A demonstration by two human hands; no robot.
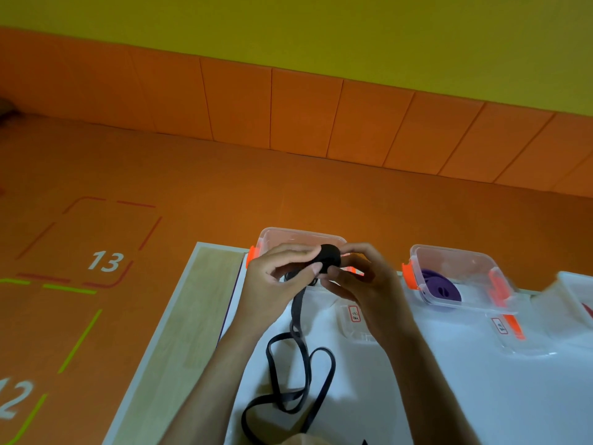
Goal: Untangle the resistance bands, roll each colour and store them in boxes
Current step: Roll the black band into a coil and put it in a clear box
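Observation:
A black resistance band point(298, 374) trails in loose loops over the white table cover. Its upper end is wound into a small black roll point(330, 256). My left hand point(276, 284) pinches the roll from the left, thumb and fingers curled round it. From the right, my right hand point(362, 281) grips the same roll with curled fingers. Both hands hover in front of a clear box with orange clips point(272, 236). To the right, a second clear box point(462, 255) holds a rolled purple band point(441, 287).
A third clear box point(574, 297) with something red inside sits at the far right edge. Clear lids with labels point(354, 314) lie on the white cover point(465, 396) in front of the boxes. The table's wooden left edge point(192, 316) borders an orange floor with numbered markings.

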